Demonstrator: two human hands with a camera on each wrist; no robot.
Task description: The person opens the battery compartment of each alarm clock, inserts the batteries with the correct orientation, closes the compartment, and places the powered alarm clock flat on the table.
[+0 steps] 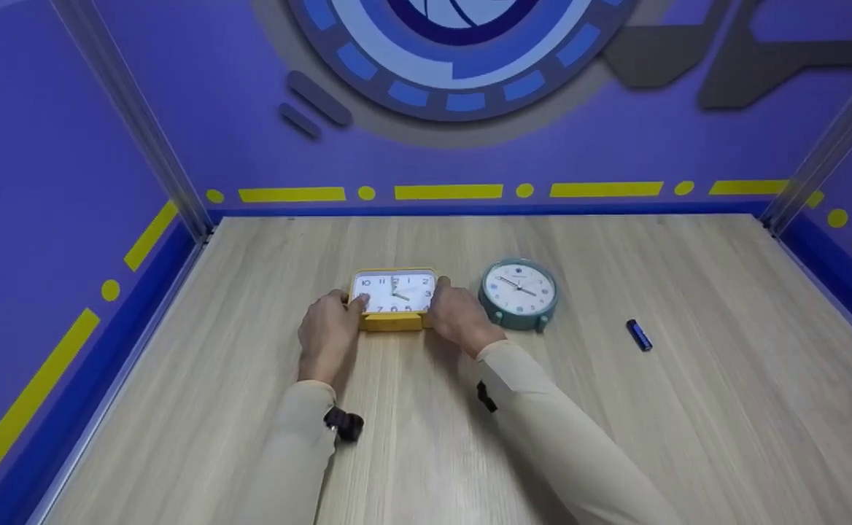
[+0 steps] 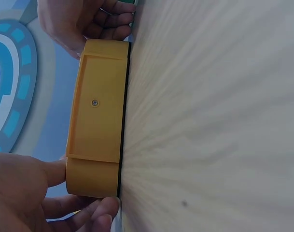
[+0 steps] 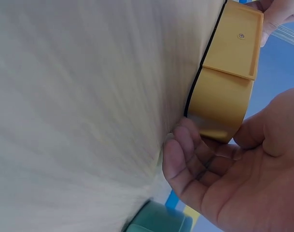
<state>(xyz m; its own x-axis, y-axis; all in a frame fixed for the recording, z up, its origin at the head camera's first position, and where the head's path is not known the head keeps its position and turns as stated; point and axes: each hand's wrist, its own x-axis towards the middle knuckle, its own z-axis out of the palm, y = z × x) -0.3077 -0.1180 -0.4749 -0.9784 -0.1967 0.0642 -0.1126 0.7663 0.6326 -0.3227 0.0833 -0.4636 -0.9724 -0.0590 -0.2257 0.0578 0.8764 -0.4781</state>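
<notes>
A yellow rectangular alarm clock [image 1: 394, 321] lies on the wooden table with its white dial facing up. At its left end my left hand [image 1: 326, 334] grips it, the thumb over the edge of the dial. My right hand [image 1: 462, 317] holds the opposite end, fingers curled around the side. The left wrist view shows the clock's yellow side [image 2: 98, 116], where a small screw sits in a panel. In the right wrist view, my right fingertips [image 3: 175, 157] reach down by the clock's lower edge, near the tabletop.
Just right of my right hand, a round green alarm clock [image 1: 519, 319] lies face up with its short feet toward me. Farther right is a small dark blue battery [image 1: 639, 335]. Purple panels [image 1: 426, 164] with yellow marks enclose the table [image 1: 397, 437] at the back and sides.
</notes>
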